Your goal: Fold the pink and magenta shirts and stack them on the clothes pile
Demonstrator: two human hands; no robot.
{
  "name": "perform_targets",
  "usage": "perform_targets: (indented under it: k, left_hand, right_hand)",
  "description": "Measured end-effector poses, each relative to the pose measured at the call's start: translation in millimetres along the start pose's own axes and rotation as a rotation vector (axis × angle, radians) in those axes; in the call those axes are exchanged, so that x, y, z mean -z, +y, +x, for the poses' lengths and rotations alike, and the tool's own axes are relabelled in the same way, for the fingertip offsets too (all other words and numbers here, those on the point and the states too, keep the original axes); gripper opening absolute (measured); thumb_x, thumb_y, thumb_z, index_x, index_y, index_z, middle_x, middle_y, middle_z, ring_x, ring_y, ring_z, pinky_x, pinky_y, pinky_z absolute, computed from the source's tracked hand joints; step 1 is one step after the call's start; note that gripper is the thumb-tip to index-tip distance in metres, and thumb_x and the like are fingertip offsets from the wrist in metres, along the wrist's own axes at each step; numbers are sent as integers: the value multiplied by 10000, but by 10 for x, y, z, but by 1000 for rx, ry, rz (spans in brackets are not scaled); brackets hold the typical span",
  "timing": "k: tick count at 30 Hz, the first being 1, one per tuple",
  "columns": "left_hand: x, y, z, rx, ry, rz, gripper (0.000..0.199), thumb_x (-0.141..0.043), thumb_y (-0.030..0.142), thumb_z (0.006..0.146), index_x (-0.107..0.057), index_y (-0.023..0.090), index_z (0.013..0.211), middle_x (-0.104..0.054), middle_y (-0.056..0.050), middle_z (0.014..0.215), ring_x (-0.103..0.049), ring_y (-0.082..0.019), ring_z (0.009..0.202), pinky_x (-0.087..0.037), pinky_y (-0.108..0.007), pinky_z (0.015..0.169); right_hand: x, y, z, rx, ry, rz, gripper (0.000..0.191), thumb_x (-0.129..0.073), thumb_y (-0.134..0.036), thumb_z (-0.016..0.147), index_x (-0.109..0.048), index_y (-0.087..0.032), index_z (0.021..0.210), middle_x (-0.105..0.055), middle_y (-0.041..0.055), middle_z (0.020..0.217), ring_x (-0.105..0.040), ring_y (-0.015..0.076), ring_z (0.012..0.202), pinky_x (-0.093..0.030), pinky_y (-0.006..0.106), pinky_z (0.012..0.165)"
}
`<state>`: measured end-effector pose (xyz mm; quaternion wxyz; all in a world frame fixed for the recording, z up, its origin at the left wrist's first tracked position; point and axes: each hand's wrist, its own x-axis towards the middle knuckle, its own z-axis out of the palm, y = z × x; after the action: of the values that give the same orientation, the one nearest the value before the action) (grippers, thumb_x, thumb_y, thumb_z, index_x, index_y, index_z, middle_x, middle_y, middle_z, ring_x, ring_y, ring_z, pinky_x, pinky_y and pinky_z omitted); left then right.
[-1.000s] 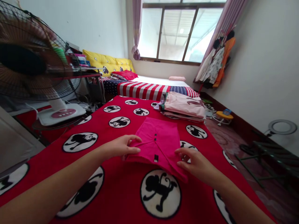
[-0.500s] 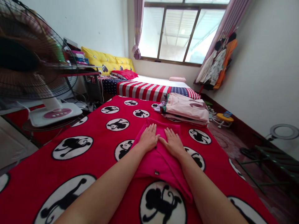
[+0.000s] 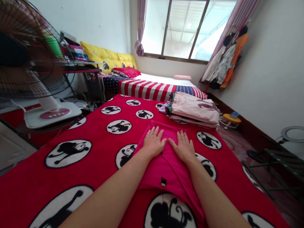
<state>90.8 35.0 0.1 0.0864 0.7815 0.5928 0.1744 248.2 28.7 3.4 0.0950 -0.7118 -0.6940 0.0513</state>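
Observation:
A bright pink garment (image 3: 154, 172), partly folded, lies on the red blanket with monkey pictures (image 3: 99, 177). Its small dark label (image 3: 163, 181) shows at the near end. My left hand (image 3: 154, 142) rests flat on the garment's far left part, fingers spread. Beside it my right hand (image 3: 184, 147) lies flat on the far right part, fingers apart and thumb toward the left hand. Both hands press on the cloth without grasping it. Parts of the garment are hidden under my hands and right forearm.
Past my right hand sits a stack of folded clothes (image 3: 194, 109), pale pink on top. An electric fan (image 3: 52, 112) stands at the left. Behind is another bed with a striped cover (image 3: 147, 90). A dark green metal rack (image 3: 273, 171) and a yellow stool (image 3: 231, 118) are at the right.
My hands have moved slightly apart and the fingers are more spread on the pink garment. The whole view has shifted a little.

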Motion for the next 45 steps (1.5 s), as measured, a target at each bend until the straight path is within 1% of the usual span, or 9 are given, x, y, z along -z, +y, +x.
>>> perform_targets:
  k: [6, 12, 16, 22, 27, 33, 36, 39, 45]
  left_hand:
    - [5, 15, -6, 28, 16, 7, 595, -339, 466, 919, -397, 166, 1430, -266, -112, 1538, -200, -271, 1426, -149, -425, 1167]
    - [39, 7, 12, 49, 73, -2, 620, -368, 470, 918, -414, 91, 1407, -291, -173, 1518, -237, -289, 1412, -189, -415, 1156]
    - [71, -59, 46, -37, 47, 25, 509, -308, 392, 954, -463, 152, 1376, -358, -107, 1499, -278, -243, 1399, -204, -410, 1151]
    - [78, -98, 39, 83, 53, 107, 636, -313, 536, 921, -381, 164, 1432, -228, -99, 1551, -163, -247, 1438, -159, -456, 1159]
    - [120, -136, 31, -77, -8, 132, 564, -254, 510, 944, -345, 275, 1448, -219, -9, 1557, -130, -215, 1447, -114, -481, 1165]
    - [134, -238, 33, 41, -43, 123, 633, -242, 578, 925, -297, 261, 1470, -123, -53, 1579, -69, -249, 1452, -131, -501, 1152]
    - [126, -248, 27, 20, -21, 126, 647, -231, 608, 918, -277, 283, 1475, -111, -63, 1581, -55, -259, 1452, -119, -516, 1148]
    - [134, -253, 31, -13, -94, 133, 638, -182, 622, 917, -286, 316, 1468, -146, -51, 1576, -66, -256, 1452, -99, -545, 1140]
    - [144, -262, 43, -4, -116, 131, 654, -185, 637, 907, -280, 317, 1469, -136, -49, 1579, -66, -258, 1452, -105, -546, 1137]
  right_hand:
    - [2, 136, 62, 37, 45, 96, 676, -374, -561, 898, -358, -158, 1441, -237, 110, 1545, -177, 263, 1431, -168, 544, 1128]
    - [73, 266, 115, 218, 297, 284, 458, -446, -356, 904, -493, -196, 1331, -469, 97, 1425, -375, 244, 1347, -185, 552, 1119]
    - [72, 246, 159, 427, 101, 220, 498, -366, -393, 942, -410, -215, 1405, -390, 65, 1482, -255, 211, 1410, -124, 537, 1142]
    - [61, 333, 212, -7, 127, -4, 616, -303, -480, 948, -288, -155, 1470, -248, 97, 1540, -167, 293, 1430, -127, 644, 1095]
    - [75, 233, 134, 320, 55, -10, 605, -278, -498, 951, -271, -205, 1480, -208, 43, 1556, -110, 210, 1447, -135, 557, 1136]
    - [98, 254, 113, -41, 91, -64, 645, -280, -495, 950, -289, -108, 1466, -208, 140, 1546, -165, 287, 1432, -159, 633, 1090]
    - [108, 162, 71, 120, 163, -54, 647, -280, -497, 951, -247, -133, 1484, -162, 119, 1561, -113, 243, 1445, -154, 576, 1118]
    - [72, 84, 40, 310, 13, -33, 670, -269, -565, 934, -234, -197, 1493, -172, 59, 1564, -116, 218, 1446, -141, 540, 1138]
    - [3, 112, 50, 294, -41, -38, 699, -246, -613, 920, -258, -199, 1484, -181, 17, 1560, -127, 205, 1444, -123, 532, 1149]
